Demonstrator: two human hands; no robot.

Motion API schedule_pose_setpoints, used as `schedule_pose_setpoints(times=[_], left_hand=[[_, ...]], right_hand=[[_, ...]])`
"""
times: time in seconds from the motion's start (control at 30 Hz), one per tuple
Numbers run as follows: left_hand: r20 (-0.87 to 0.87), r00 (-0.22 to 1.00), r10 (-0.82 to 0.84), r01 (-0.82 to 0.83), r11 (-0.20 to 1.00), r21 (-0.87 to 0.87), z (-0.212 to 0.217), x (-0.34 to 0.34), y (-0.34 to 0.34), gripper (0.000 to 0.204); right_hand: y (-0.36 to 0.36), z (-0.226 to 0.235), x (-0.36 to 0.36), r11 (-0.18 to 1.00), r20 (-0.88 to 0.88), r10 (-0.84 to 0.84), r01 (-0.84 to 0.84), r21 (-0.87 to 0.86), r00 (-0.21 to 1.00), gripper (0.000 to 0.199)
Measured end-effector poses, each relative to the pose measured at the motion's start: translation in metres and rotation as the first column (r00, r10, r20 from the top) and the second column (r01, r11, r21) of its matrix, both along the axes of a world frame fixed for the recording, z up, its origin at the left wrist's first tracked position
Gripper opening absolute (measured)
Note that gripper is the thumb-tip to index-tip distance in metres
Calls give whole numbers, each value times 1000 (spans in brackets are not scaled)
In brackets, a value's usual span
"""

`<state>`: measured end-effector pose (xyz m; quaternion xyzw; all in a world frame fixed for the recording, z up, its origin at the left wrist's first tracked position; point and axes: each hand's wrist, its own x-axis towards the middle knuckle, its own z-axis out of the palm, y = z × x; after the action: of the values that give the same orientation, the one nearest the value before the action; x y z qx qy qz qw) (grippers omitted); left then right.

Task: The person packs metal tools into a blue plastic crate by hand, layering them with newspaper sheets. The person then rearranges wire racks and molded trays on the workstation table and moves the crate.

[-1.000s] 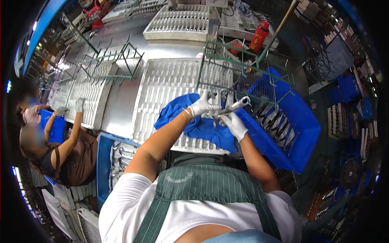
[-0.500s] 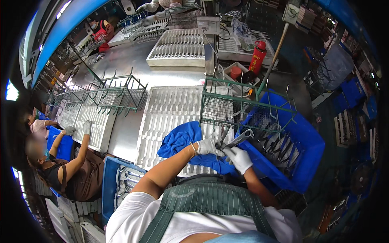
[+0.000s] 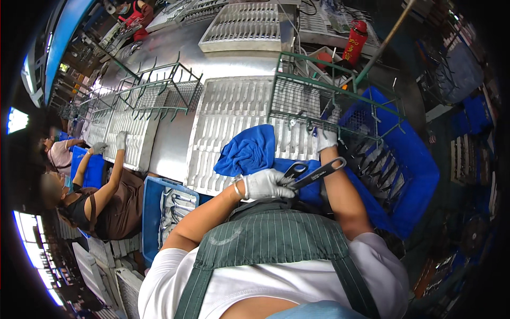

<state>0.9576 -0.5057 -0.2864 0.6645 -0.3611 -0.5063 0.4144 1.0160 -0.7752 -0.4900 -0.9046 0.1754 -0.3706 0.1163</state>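
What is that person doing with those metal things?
A person in a striped apron stands at a long metal table. The gloved left hand holds a dark metal tool over a blue cloth. The gloved right hand reaches up to a green wire rack. More tools lie in a blue crate to the right. Another person works further along the table.

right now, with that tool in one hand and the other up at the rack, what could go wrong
1. The left hand grips the dark pliers-like tool at one end only, so its long free end could swing or slip from the gloved fingers.
2. The right hand reaches among the hooks of the green wire rack; the glove might snag.
3. The blue cloth lies bunched on the white slotted tray and could catch the tool.
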Motion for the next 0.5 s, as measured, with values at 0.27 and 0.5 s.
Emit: schedule_pose_setpoints(times=[0.27, 0.5], left_hand=[[-153, 711, 686, -679, 727, 105, 23, -43, 85, 25], [-523, 2, 852, -992, 66, 104, -10, -64, 131, 25]], right_hand=[[-11, 88, 70, 926, -46, -244, 246, 286, 969, 50], [23, 127, 70, 783, -230, -301, 378, 495, 925, 50]])
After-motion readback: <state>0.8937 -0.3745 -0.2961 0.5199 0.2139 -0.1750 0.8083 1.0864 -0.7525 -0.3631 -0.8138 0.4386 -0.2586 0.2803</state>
